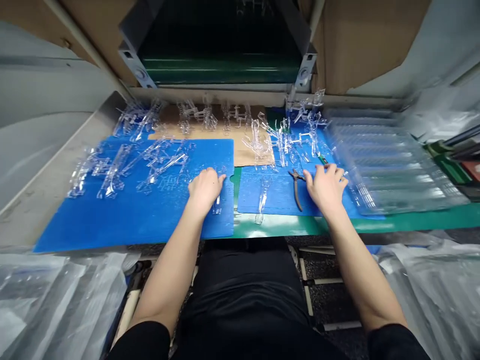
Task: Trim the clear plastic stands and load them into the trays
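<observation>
**Two hands down among clear plastic parts**

Nearest me, a lone clear part (261, 202) lies between my hands, its near end over the green surface (270, 230), the rest on a small blue sheet (247, 197). Just beyond, my left hand (205, 189) is curled, its grip nearly closed, at another clear part (216, 206) that shows beside and below the fingers; I cannot tell whether it is pinched. My right hand (327, 187) is palm down, its grip loosely spread, with nothing I can see held in it; the nippers (296, 196) lie by its thumb.

I judge this a step of handling single parts, left at the plastic, right by the tool; the next move seems to call for a light pinch on something thin and slick.

A larger blue sheet (131, 220) reaches leftward, clear clusters (116, 172) across its far half. Clear trays (397, 165) sit on the right. Farther back, more pieces rest on a cardboard sheet (240, 157); beyond, a green conveyor (221, 70) ends between cardboard panels (367, 45).
</observation>
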Tool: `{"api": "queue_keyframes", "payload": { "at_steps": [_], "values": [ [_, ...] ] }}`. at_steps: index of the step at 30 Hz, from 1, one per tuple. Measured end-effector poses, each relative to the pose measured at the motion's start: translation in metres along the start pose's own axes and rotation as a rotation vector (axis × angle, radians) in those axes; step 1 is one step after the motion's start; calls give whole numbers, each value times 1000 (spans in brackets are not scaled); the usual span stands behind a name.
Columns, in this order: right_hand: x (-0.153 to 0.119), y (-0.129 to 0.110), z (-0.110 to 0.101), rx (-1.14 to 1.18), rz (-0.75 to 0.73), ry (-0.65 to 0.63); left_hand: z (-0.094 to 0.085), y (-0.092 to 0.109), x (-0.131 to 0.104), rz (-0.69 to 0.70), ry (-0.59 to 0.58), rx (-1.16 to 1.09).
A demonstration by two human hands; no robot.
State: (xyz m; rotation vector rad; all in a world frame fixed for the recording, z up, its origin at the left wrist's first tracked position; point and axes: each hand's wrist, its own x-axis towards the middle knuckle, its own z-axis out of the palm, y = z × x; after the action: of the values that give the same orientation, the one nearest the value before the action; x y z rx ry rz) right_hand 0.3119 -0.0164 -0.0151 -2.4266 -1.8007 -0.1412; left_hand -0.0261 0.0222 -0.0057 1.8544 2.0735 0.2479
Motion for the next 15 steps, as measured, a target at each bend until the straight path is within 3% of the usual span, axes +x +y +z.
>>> {"api": "queue_keyframes", "payload": {
  "at_steps": [4,8,11,15],
  "values": [
    [53,17,-1,15,134,0,-10,-15,-14,108,-33,-190],
    [78,23,6,74,249,-37,-20,-27,-72,307,-96,-695],
    [61,35,0,148,261,-41,-18,-34,-116,312,-17,-768],
    [-3,49,-22,377,127,-98,-9,-37,-150,358,-16,-770]
  ]
}}
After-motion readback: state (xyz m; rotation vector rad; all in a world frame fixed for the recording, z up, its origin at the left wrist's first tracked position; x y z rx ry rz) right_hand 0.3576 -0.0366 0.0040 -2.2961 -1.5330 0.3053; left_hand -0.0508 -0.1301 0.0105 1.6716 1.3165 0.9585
